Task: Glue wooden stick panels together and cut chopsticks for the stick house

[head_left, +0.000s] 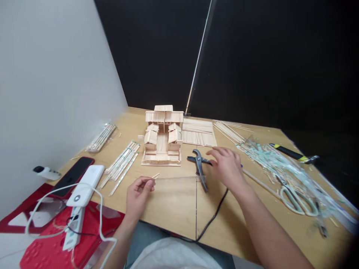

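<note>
My left hand (141, 192) pinches a short thin wooden stick (156, 175) between thumb and fingertips, just above the near part of the table. A clear ruler (176, 183) lies beside it. My right hand (226, 166) is open, palm down, its fingers slightly curved and pointing left. Close to its fingertips lie dark grey pliers (199, 166); contact is unclear. A black cord (214, 216) runs from beneath this hand to the table's front edge; what lies under the palm is hidden. Behind both hands stands a model house (162, 140) of wooden sticks.
Bundled sticks (120, 164) lie left. A stick panel (199, 131) adjoins the model. To the right are plastic wrappers (263, 157), scissors (297, 198) and a yellow-black utility knife (291, 152). A phone (73, 175), white power bank (85, 185) and cables occupy the near left.
</note>
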{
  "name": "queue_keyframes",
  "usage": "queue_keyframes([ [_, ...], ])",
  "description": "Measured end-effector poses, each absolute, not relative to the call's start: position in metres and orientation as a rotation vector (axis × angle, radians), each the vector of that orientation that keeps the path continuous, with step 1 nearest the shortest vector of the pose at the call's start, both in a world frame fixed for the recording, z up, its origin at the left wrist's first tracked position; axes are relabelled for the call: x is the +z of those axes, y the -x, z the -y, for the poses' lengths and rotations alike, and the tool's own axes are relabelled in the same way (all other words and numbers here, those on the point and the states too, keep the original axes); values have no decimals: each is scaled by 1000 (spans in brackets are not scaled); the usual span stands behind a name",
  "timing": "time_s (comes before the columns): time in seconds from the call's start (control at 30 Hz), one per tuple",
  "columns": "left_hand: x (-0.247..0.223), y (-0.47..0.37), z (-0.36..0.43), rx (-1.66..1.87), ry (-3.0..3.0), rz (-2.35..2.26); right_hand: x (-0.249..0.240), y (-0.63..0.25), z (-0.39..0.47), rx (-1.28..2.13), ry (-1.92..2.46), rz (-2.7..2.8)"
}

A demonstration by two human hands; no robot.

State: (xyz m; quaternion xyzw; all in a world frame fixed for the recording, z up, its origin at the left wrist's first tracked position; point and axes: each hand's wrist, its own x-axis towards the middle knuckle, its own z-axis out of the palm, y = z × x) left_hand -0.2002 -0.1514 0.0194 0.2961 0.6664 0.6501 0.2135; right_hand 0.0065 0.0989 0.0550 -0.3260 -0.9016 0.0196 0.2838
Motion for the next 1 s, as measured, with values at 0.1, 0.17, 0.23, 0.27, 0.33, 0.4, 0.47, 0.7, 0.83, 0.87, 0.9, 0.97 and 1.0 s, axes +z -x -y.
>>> queue_keyframes([
  [0.1,9,204,156,1887,-704,-1868,53,28,-85,294,826,2329],
  [0.17,5,207,160,1919,-638,-1915,48,52,-76,269,890,2243],
  [0.23,2,210,167,1919,-586,-1996,41,70,-71,209,941,2214],
  [0.27,1,211,170,1907,-567,-2037,38,78,-69,197,956,2223],
  [0.33,-3,214,180,1880,-539,-2092,31,88,-68,206,974,2267],
  [0.4,-8,217,189,1864,-517,-2105,27,95,-67,218,1007,2323],
  [0.47,-14,220,198,1865,-492,-2093,25,102,-67,206,1068,2381],
  [0.7,-20,221,206,1912,-472,-2022,29,120,-62,200,1207,2510],
  [0.83,-18,221,204,1878,-497,-2026,35,111,-53,397,1024,2507],
  [0.87,-19,221,204,1877,-496,-2029,36,107,-52,435,989,2488],
  [0.9,-20,221,204,1877,-494,-2031,37,103,-52,449,976,2464],
  [0.97,-22,221,204,1880,-492,-2032,37,98,-54,417,991,2417],
  [1.0,-22,221,204,1876,-496,-2028,36,96,-56,385,1006,2402],
])
